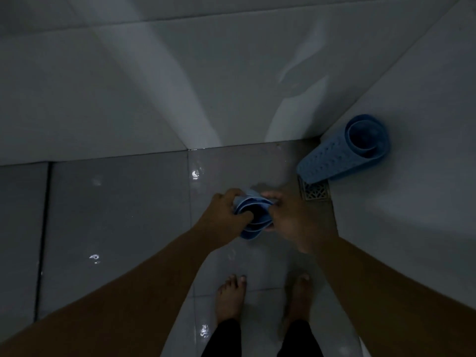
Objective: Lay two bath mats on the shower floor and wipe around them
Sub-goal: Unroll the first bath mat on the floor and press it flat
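Note:
I hold a rolled light-blue bath mat [253,217] end-on above the wet grey floor, in the middle of the head view. My left hand [226,212] grips its left side, with the thumb across the roll's open end. My right hand [291,220] grips its right side. A second blue mat [345,150], perforated and also rolled, stands leaning in the right corner where the walls meet, apart from both hands.
A square metal floor drain [315,191] lies at the foot of the leaning mat. My bare feet [231,297] stand on the glossy tiles below my hands. White tiled walls [128,86] close the space behind and on the right. Lighting is dim.

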